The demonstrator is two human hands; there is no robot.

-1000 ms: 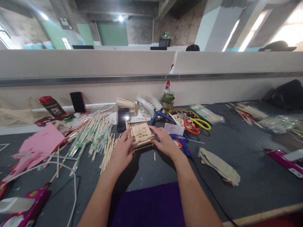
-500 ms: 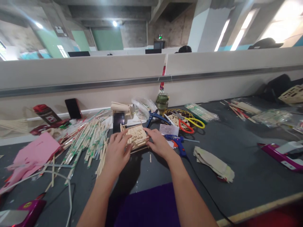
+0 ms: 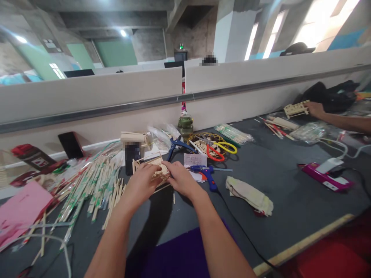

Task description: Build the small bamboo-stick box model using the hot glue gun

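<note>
And there's the little stick model (image 3: 155, 160), just above the middle of the bench (image 3: 179, 216), left hand (image 3: 143, 179) curled over its top and near edge, right hand (image 3: 182, 178) pinching its right corner between thumb and forefinger! The slatted top and side rails look already joined, so I'd call it well along; loose sticks (image 3: 114, 199) lie unused beside it, the glue gun (image 3: 212, 183) rests untouched, and what's left to fix, the fingers hide.
</note>
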